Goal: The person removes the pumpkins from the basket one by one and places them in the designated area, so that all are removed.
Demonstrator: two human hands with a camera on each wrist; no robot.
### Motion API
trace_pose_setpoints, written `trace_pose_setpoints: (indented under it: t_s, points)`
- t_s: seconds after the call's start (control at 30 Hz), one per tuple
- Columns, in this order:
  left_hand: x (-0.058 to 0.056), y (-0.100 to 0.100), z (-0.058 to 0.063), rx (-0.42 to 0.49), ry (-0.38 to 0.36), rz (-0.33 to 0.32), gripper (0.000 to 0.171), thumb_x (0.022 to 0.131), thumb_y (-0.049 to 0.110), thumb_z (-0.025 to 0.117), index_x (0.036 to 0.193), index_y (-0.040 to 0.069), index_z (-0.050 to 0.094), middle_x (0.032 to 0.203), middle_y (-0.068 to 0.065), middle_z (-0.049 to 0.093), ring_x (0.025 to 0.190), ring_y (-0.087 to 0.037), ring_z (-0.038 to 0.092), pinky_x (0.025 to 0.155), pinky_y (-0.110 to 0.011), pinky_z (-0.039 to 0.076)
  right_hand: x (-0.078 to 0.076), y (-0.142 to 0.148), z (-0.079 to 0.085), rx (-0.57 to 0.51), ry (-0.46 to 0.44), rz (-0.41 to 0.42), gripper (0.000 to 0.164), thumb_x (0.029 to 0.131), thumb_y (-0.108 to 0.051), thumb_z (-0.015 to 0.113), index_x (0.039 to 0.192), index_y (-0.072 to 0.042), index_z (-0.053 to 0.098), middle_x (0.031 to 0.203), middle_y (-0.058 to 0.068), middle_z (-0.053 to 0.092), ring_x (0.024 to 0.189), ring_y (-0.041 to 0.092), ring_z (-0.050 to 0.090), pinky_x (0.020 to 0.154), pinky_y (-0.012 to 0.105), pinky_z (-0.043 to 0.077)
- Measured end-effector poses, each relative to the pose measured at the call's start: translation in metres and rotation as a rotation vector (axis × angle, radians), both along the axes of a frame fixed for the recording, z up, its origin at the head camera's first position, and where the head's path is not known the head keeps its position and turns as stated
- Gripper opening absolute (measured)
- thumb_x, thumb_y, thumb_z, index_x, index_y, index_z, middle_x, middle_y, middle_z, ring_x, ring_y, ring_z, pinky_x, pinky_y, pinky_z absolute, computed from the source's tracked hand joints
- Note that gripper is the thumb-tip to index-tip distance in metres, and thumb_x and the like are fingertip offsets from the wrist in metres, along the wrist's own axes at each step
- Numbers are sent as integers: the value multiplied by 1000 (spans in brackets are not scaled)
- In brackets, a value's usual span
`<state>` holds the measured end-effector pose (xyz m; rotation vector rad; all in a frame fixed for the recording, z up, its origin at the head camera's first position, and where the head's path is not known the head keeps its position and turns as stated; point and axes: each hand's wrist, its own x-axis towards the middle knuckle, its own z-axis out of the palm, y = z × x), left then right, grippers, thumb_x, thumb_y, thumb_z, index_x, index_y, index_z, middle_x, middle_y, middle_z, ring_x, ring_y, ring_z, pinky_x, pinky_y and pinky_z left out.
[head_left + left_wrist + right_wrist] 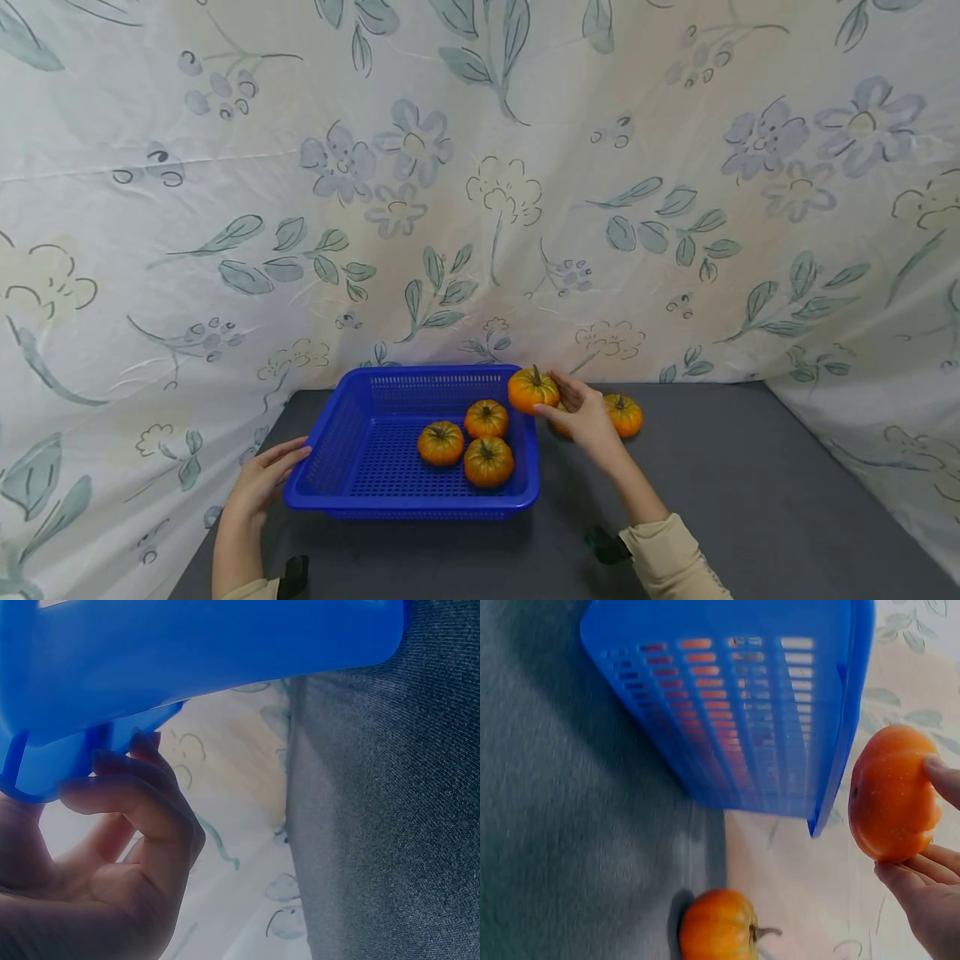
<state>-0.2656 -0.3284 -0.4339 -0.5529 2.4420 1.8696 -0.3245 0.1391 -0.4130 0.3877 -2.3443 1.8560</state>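
A small orange pumpkin (pixel 534 390) with a short stem is held up at the far right corner of the blue plastic basket (pixel 411 503). My right hand (pixel 588 421) pinches it between thumb and fingers, and the right wrist view shows the held pumpkin (pixel 894 793) level with the basket rim, outside the side wall. At the basket's left side, my left hand (pixel 262 483) holds the rim, its fingers bent against the blue edge in the left wrist view. Inside the basket, toward the right, sit three pumpkins (pixel 488 462) close together.
Right of the basket, another pumpkin (pixel 623 415) rests on the dark grey table (pixel 750 500); one more (pixel 561 428) is mostly hidden behind my right hand. A floral cloth (pixel 510 192) hangs behind the table and along its sides.
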Motion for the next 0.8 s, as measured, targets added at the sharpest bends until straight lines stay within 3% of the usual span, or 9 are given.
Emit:
trace_pose_setpoints:
  t_s: [0.43,0.8]
  points:
    - [1,0,0,-13,3,10,75,83,43,76,141,4,50,117,4,66,91,-4,64,78,-30,56,-7,36,-6,53,1,-140,73,88,-16,72,149,2,35,154,20,37,145,33,34,113,40,35]
    - [2,0,-2,13,16,6,69,84,41,75,139,5,53,104,12,67,87,-3,64,77,-27,56,-14,68,-14,90,16,-308,74,89,-17,72,150,-1,33,155,19,34,145,32,33,115,42,34]
